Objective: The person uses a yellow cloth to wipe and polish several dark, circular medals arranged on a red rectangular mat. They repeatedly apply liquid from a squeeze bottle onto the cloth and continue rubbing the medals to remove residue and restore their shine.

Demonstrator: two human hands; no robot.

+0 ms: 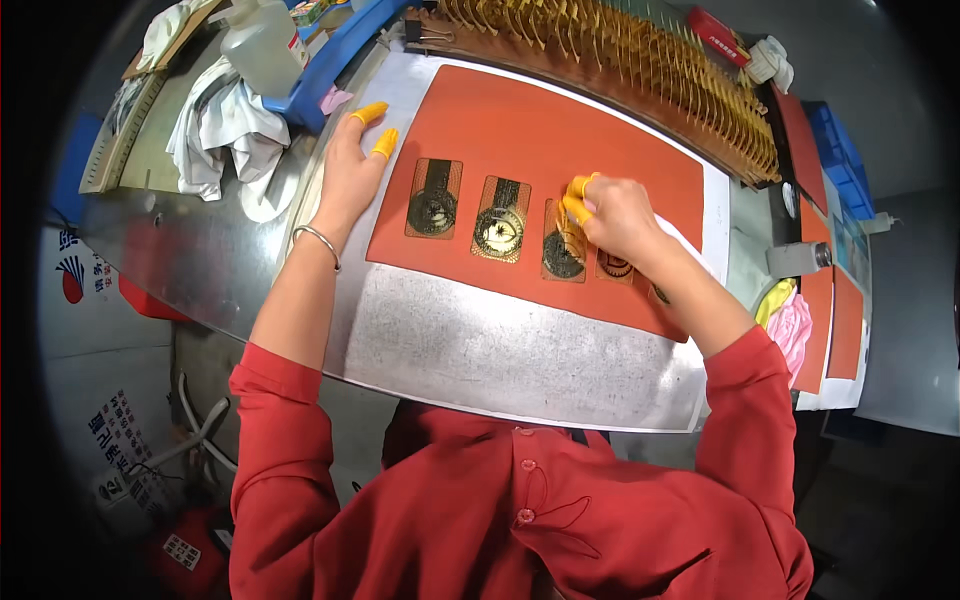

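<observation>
Several small rectangular metal plates with dark and gold round patterns lie in a row on an orange-red mat (pixel 490 120). The leftmost plate (pixel 433 200) and the second plate (pixel 500 220) show whole. My right hand (pixel 620 222) is closed in a pinch over the top of the third plate (pixel 564 255), with yellow finger cots on its fingertips. Whatever is between those fingers is too small to make out. It partly covers the fourth plate (pixel 614 267). My left hand (pixel 352 170) rests open at the mat's left edge, yellow-tipped thumb and finger apart, holding nothing.
A rack of many gold-coloured thin pieces (pixel 620 60) runs along the back. At the left are a pump bottle (pixel 262 45), a blue bin (pixel 335 62) and white cloths (pixel 225 135). A grey metal block (pixel 798 258) and a pink cloth (pixel 790 325) lie right.
</observation>
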